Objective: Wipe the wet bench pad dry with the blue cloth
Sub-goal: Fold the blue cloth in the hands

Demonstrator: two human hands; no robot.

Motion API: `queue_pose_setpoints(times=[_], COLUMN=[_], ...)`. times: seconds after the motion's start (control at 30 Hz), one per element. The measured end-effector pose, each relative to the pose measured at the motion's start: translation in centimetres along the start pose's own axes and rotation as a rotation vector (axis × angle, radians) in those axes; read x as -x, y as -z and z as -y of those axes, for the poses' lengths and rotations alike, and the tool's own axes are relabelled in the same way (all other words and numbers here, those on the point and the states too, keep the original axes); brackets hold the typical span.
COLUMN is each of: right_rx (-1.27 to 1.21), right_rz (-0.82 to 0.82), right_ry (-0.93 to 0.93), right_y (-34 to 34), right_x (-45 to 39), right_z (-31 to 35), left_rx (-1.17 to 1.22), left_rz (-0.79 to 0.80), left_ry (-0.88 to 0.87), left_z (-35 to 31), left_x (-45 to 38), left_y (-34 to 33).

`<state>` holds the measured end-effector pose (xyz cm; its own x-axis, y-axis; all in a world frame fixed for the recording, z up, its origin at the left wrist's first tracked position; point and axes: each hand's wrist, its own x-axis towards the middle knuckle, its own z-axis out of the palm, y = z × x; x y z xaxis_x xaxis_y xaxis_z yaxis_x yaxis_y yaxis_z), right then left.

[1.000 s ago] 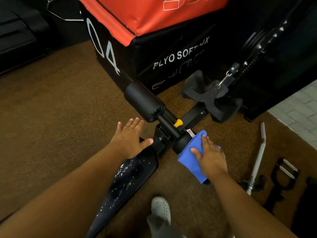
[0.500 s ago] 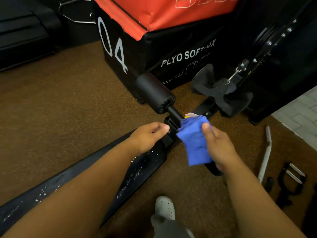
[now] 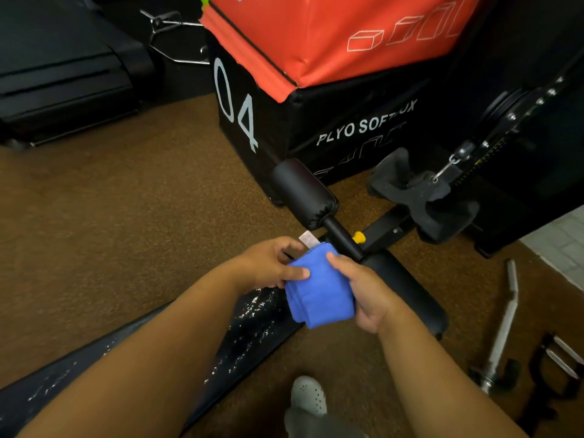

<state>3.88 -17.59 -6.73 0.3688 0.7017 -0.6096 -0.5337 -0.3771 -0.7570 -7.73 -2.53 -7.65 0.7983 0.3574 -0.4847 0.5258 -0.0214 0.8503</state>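
Note:
A folded blue cloth (image 3: pixel 320 290) with a white tag at its top is held in the air over the far end of the bench. My right hand (image 3: pixel 366 292) grips its right side from behind. My left hand (image 3: pixel 271 263) pinches its left edge with thumb and fingers. Below them the black bench pad (image 3: pixel 252 324) runs from lower left toward the middle, with many water droplets shining on it. My left forearm hides part of the pad.
Black foam rollers (image 3: pixel 301 192) on a bar with a yellow knob (image 3: pixel 359 237) sit past the cloth. Behind stands a black and orange plyo box (image 3: pixel 316 99). A strap handle (image 3: pixel 420 194), a metal bar (image 3: pixel 505 324) and handles lie right. My shoe (image 3: pixel 308 396) is below.
My right hand lifted the cloth off the right roller and brought it toward the pad's end. My left hand left the pad and took hold of the cloth's left edge.

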Motion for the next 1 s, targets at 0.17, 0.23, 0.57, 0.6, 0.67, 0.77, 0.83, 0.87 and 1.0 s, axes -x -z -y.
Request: queue_pose_setpoints(times=[0.17,0.23,0.57,0.6,0.67,0.77,0.83,0.87,1.0], right_rx=[0.118,0.163,0.390,0.323,0.207,0.150,0.149,0.143,0.150], right_rz=[0.119,0.179,0.221,0.228,0.234,0.278,0.322,0.343,0.405], right_ry=[0.101,0.124,0.321,0.347,0.401,0.452,0.473,0.482,0.491], right_y=[0.7,0.8,-0.3,-0.5,-0.8,-1.1,-1.2,-1.3,-1.4], right_x=[-1.2,-1.4,2.0,2.8,4.6,7.1,8.5,9.2,11.4], right_z=[-1.2,-2.5,-7.7,-8.2,-8.7,-8.6,-8.3,-8.2,-7.4], left_rx=[-0.085,-0.071,-0.035,-0.021,0.004,-0.031,-0.062,-0.060,0.003], left_rz=[-0.125,-0.106,-0.241,-0.241,-0.231,-0.194,-0.180,-0.178,-0.187], left_ry=[-0.113,-0.092,-0.199,-0.180,-0.163,-0.151,-0.156,-0.163,-0.213], left_z=[2.8,3.4,2.7,2.7,2.6,1.6,0.7,0.2,-1.4], left_x=[-1.1,-0.3,7.0,7.9,9.8,12.8,14.4,15.1,17.5], left_y=[-0.1,-0.5,-2.4,-2.7,-3.3,-4.1,-4.5,-4.8,-6.0])
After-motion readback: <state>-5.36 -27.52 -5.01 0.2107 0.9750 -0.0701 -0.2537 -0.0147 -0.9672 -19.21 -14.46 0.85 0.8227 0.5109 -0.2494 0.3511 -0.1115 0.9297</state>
